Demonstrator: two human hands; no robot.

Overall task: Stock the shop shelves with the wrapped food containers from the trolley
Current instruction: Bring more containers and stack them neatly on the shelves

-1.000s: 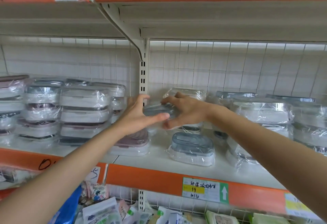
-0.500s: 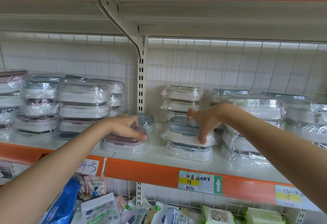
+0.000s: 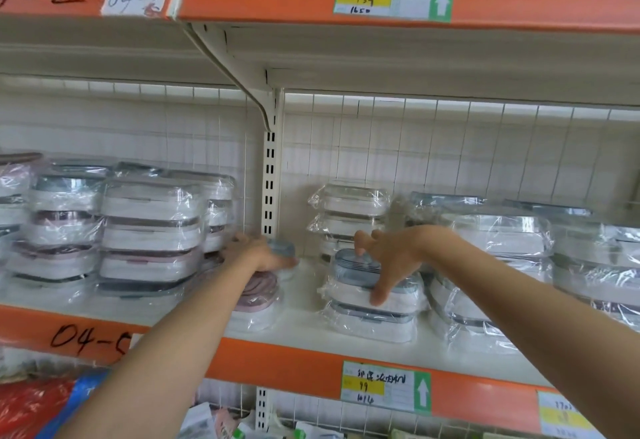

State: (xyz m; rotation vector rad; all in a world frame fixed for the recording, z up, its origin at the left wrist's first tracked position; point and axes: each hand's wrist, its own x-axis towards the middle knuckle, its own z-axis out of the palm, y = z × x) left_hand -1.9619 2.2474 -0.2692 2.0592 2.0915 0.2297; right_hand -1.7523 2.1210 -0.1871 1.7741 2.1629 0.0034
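Plastic-wrapped food containers fill the white shelf (image 3: pixel 304 327). My left hand (image 3: pixel 258 255) reaches deep beside the slotted upright, its fingers curled over a small blue-lidded container (image 3: pixel 284 248) standing behind a pink-lidded container (image 3: pixel 258 294). My right hand (image 3: pixel 389 258) grips the top blue-lidded container (image 3: pixel 349 265) of a two-high stack, thumb down its front wall and fingers spread over the lid. The trolley is out of view.
Tall stacks of wrapped containers (image 3: pixel 149 230) stand to the left, with more stacks (image 3: pixel 502 241) at the right and a stack (image 3: pixel 349 210) behind my right hand. An upper shelf (image 3: pixel 311 5) hangs overhead. A lower shelf holds packets (image 3: pixel 207 421).
My right hand set the blue-lidded container on the front stack and stays on it. My left hand dropped from that container, passed over the pink-lidded one and reached back to the small blue-lidded one.
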